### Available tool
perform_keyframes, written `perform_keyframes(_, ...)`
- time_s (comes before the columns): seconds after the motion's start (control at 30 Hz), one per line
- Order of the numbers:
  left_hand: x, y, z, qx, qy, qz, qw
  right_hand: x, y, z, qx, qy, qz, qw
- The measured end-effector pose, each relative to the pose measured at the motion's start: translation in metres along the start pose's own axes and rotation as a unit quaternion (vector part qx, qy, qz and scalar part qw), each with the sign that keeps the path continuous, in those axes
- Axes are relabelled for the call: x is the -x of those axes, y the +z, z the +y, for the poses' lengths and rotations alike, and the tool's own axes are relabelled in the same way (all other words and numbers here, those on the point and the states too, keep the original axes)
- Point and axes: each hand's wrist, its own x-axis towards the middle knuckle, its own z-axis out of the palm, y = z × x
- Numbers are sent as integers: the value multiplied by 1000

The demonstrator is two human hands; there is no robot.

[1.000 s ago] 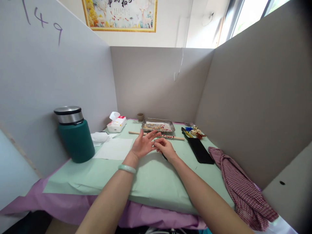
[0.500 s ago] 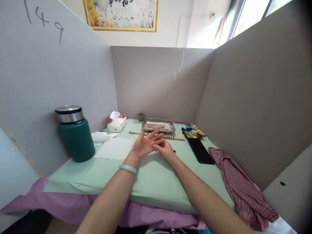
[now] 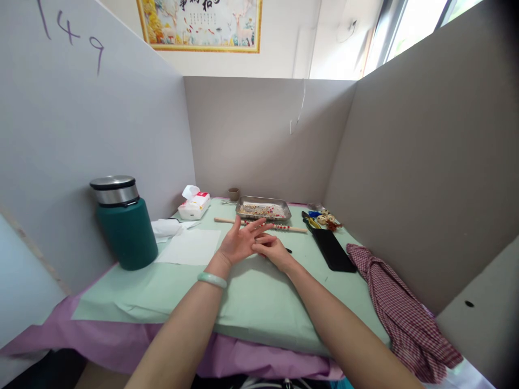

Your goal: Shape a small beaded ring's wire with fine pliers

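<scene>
The left hand (image 3: 240,242) is showing an open, bare palm; the right hand (image 3: 274,252) is pinching, contents unclear. Slackening could be inviting drops.

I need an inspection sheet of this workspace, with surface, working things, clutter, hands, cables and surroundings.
Surface: green cloth over purple cloth, creased.
Working things: beaded stick lying before the tray, which contains small loose pieces.
Clutter: flask, tissues and paper at left; black case and checked cloth at right.
Hands: left hand open, palm up; right hand at its fingers, anything held too small to tell.
Cables: pale strands below the table edge, possibly cables.
Surroundings: grey panels on three sides; picture and window beyond.
</scene>
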Motion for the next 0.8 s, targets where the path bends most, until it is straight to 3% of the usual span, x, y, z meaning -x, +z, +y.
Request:
perform_keyframes(0.53, 0, 1, 2, -10, 15, 19, 1000, 1, 0, -11, -56, -26, 31, 998)
perform_keyframes(0.8, 2, 0, 6, -21, 0, 5, 1000, 3, -2, -14, -67, -27, 11, 997)
